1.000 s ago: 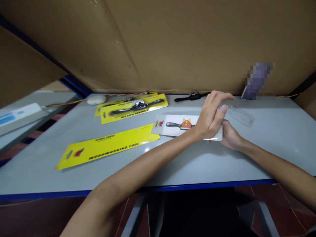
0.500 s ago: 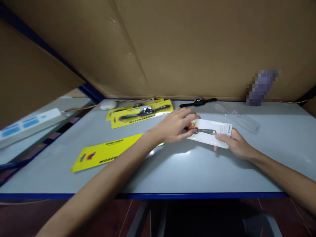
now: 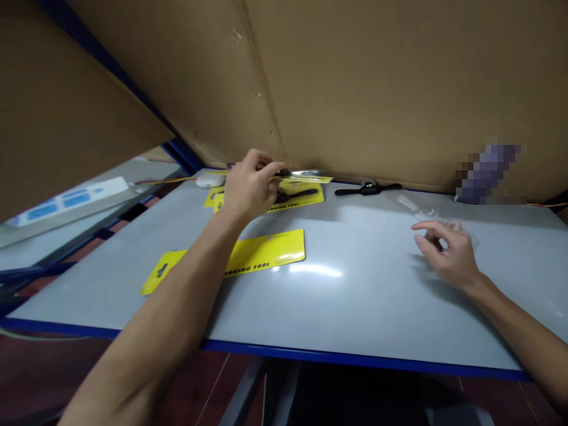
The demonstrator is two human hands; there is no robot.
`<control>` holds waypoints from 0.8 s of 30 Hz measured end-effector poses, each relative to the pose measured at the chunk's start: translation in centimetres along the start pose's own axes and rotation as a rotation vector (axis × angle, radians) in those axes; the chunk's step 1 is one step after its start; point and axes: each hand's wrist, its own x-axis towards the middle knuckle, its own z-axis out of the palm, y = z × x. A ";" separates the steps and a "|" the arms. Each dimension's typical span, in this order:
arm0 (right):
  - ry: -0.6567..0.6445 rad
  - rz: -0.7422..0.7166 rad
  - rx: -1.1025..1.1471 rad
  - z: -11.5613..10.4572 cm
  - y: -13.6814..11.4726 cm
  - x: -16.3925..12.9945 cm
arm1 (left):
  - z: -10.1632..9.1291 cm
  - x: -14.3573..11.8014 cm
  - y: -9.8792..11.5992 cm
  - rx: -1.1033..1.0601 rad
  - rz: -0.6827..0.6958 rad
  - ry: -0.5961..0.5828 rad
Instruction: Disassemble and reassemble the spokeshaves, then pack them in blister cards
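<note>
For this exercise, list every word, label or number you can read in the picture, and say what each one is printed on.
"...KING TOOL": black print on the yellow card lying flat; the forearm hides its start.
"...TOOL": on the yellow card farther back; the rest is blurred.
Blue marks on the white strip: too blurred to read.
Card in the left hand: seen edge-on, nothing readable.

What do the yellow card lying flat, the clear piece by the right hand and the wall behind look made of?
Yellow card: looks like printed cardboard, slightly glossy; flat, thin, black lettering.
Clear piece: probably thin moulded plastic; see-through, with faint shiny edges.
Back wall: corrugated cardboard, matt brown, with a visible crease.
Right hand is close to the clear piece; contact unclear.
</note>
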 end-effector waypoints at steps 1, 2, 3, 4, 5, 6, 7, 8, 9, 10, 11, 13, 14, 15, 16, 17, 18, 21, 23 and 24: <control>0.037 -0.010 -0.053 -0.2 0.4 0.2 | 0.4 -0.3 -1.0 0.002 -0.044 0.016; 0.071 -0.011 -0.098 -0.4 0.9 0.4 | 0.8 -0.6 -1.8 0.014 -0.065 0.009; 0.094 -0.003 -0.141 -0.6 1.3 0.6 | 1.3 -0.8 -2.3 0.038 -0.074 -0.006; 0.099 0.004 -0.182 -0.7 1.7 0.7 | 1.7 -0.9 -2.5 0.064 -0.072 -0.028; 0.088 0.007 -0.223 -0.7 2.1 0.9 | 2.1 -1.0 -2.5 0.080 -0.062 -0.056; 0.068 0.005 -0.267 -0.8 2.5 1.0 | 2.4 -1.1 -2.4 0.089 -0.052 -0.084; 0.045 0.003 -0.316 -0.8 2.9 1.1 | 2.7 -1.1 -2.1 0.092 -0.049 -0.109; 0.023 0.006 -0.375 -0.8 3.3 1.2 | 2.9 -1.1 -1.7 0.093 -0.053 -0.128; 0.001 0.018 -0.444 -0.9 3.7 1.3 | 3.0 -1.1 -1.2 0.096 -0.066 -0.139; -0.024 0.044 -0.519 -0.9 4.1 1.4 | 3.0 -1.1 -0.6 0.103 -0.084 -0.142; -0.056 0.079 -0.592 -1.0 4.4 1.5 | 2.9 -1.1 0.1 0.111 -0.097 -0.140; -0.138 0.149 -0.695 -1.1 4.8 1.5 | 2.8 -1.1 1.9 0.104 -0.077 -0.136; -0.176 0.174 -0.722 -1.2 4.9 1.5 | 2.8 -1.2 3.0 0.082 -0.042 -0.146; -0.208 0.191 -0.736 -1.3 5.0 1.5 | 2.8 -1.2 4.1 0.051 0.008 -0.169; -0.228 0.203 -0.743 -1.3 4.9 1.5 | 2.9 -1.2 5.2 0.016 0.068 -0.205; -0.238 0.215 -0.744 -1.3 4.9 1.5 | 3.1 -1.2 6.3 -0.015 0.121 -0.242; -0.239 0.227 -0.741 -1.3 4.8 1.5 | 3.4 -1.1 7.2 -0.039 0.165 -0.273; -0.223 0.223 -0.706 -1.0 4.7 1.4 | 4.7 -0.6 9.0 -0.055 0.218 -0.341; -0.223 0.194 -0.665 -0.6 4.8 1.4 | 5.6 -0.3 9.3 -0.037 0.231 -0.386; -0.235 0.182 -0.644 -0.5 4.9 1.3 | 5.9 -0.1 9.3 -0.029 0.238 -0.408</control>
